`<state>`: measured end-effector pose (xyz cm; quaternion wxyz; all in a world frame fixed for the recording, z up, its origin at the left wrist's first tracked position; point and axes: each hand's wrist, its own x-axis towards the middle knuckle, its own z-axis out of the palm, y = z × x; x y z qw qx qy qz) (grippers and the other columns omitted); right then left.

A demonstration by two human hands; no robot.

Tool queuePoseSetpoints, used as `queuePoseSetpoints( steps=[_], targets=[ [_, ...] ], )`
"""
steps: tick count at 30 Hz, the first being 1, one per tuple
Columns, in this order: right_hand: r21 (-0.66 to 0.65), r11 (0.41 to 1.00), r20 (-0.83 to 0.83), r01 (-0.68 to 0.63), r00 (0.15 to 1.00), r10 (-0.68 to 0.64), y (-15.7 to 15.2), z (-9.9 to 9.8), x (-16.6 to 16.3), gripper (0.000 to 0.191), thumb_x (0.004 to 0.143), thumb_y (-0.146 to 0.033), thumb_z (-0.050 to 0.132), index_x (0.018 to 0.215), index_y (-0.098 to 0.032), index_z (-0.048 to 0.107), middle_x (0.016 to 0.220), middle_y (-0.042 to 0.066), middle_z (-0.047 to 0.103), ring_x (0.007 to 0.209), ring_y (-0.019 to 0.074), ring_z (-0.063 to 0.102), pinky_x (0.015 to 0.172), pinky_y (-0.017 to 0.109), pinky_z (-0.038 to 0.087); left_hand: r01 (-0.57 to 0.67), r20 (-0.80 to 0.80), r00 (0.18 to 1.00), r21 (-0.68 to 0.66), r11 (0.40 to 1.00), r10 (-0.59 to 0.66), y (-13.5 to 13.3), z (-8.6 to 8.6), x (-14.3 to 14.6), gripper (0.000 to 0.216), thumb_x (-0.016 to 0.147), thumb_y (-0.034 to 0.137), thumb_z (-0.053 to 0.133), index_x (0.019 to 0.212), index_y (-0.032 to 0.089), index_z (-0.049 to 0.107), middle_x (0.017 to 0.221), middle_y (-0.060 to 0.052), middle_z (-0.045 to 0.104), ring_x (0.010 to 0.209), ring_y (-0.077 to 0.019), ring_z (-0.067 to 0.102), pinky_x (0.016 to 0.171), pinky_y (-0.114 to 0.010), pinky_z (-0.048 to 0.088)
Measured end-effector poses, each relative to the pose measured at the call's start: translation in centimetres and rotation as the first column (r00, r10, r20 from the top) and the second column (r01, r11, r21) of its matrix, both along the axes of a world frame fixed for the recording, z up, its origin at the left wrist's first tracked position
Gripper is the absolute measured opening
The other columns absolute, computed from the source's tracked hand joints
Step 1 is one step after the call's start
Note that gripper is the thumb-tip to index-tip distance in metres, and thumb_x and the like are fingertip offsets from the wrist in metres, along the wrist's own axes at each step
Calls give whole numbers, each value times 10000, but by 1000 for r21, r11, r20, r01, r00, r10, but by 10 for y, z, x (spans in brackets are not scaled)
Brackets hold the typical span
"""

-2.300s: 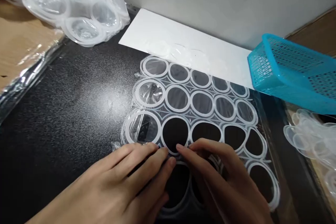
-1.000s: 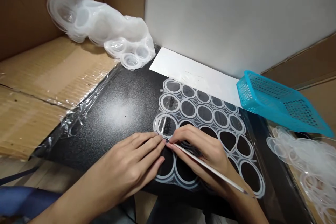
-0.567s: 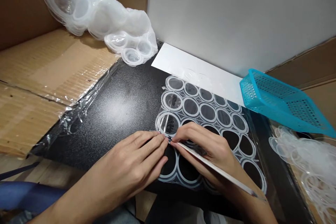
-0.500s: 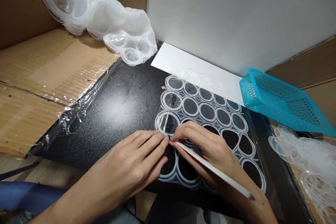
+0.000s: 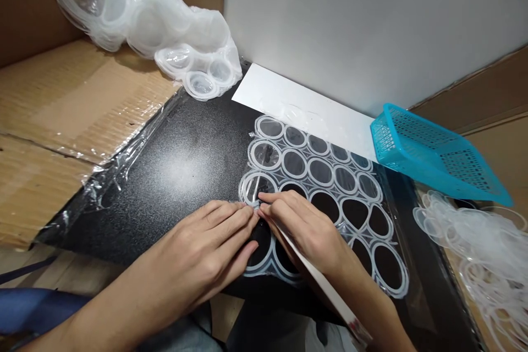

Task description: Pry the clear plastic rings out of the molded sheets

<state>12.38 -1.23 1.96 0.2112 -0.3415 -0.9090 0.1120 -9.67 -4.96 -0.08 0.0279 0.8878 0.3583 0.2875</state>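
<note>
A clear plastic sheet of several round rings lies on a black mat. My left hand rests on the sheet's near left corner, fingers together and pressing down. My right hand pinches a thin pale stick tool, whose tip meets my left fingertips at the edge of a ring with a clear disc still inside. Most other rings show only black mat through them.
A bag of stacked clear lids lies at the back left on cardboard. A white paper strip runs along the grey wall. A tilted blue basket sits right, above a pile of loose clear rings.
The view pulled back and up since the oldest frame. My right hand now holds the stick tool, and its tip has crept left toward the ring at my left fingertips.
</note>
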Motion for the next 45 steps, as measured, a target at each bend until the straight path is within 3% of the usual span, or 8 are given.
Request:
queuePoseSetpoints(
  steps=[6, 9, 13, 24, 29, 36, 40, 45],
  targets=[
    [57, 998, -18, 2, 1000, -1, -3, -2, -4, 172, 1082, -80, 487, 984, -145, 612, 1007, 130, 738, 895, 210, 694, 829, 330, 587, 3, 5, 1000, 4, 1000, -3, -2, -3, -2, 330, 1101, 193, 490, 1345, 62, 670, 1327, -107, 744, 1186, -251, 700, 1066, -417, 544],
    [-89, 996, -83, 29, 996, -36, -4, 3, -1, 132, 1067, -81, 529, 1040, -160, 631, 1083, 118, 745, 1010, 214, 717, 902, 324, 587, -1, 14, 1000, -9, 1000, 2, -1, -4, -2, 333, 1098, 191, 492, 1355, 76, 670, 1337, -103, 737, 1206, -251, 693, 1076, -412, 541],
    [-322, 946, -173, 46, 979, -107, -4, 12, 5, 95, 1052, -140, 617, 1088, -208, 673, 1214, 74, 719, 1144, 179, 703, 996, 274, 550, 6, 22, 1000, 3, 1000, -6, 0, -4, -1, 307, 1093, 173, 487, 1294, 76, 697, 1275, -105, 753, 1172, -257, 700, 1031, -412, 561],
    [-462, 887, -119, 23, 989, -88, 9, 23, 10, 25, 1056, -217, 641, 1036, -225, 654, 1041, 18, 675, 985, 158, 661, 893, 279, 520, 13, -8, 1000, 0, 1000, -13, -2, -6, -2, 333, 1097, 173, 477, 1356, 85, 667, 1350, -101, 738, 1203, -244, 710, 1025, -414, 581],
    [-423, 906, -38, 23, 998, -43, 12, 28, 7, 63, 1072, -237, 608, 1032, -212, 650, 1028, 33, 679, 961, 172, 665, 874, 290, 532, 31, -2, 1000, -7, 999, -31, -1, -7, -2, 338, 1098, 170, 486, 1379, 80, 651, 1373, -95, 736, 1224, -220, 713, 1050, -404, 582],
    [-174, 985, 150, 18, 989, 8, 10, 18, 0, 184, 1089, -173, 507, 973, -170, 650, 1038, 84, 688, 880, 183, 698, 754, 267, 568, 50, 20, 999, -6, 999, -50, -1, -8, -3, 320, 1087, 142, 496, 1344, 85, 677, 1335, -87, 755, 1210, -211, 725, 1064, -390, 585],
    [-32, 999, 166, 0, 986, 6, 3, 9, -2, 182, 1078, -120, 500, 962, -160, 634, 1014, 75, 685, 834, 173, 687, 706, 257, 552, 54, 32, 998, -11, 998, -54, -2, -8, -4, 310, 1071, 141, 536, 1337, 84, 685, 1347, -95, 751, 1228, -206, 720, 1096, -375, 573],
    [52, 998, 124, 41, 991, -47, -4, 0, -2, 166, 1081, -102, 494, 1002, -147, 633, 1028, 95, 676, 893, 184, 677, 767, 280, 556, 60, 19, 998, 4, 998, -60, -1, -6, -4, 308, 1083, 149, 507, 1314, 81, 701, 1330, -102, 759, 1206, -216, 733, 1071, -375, 593]
  ],
)
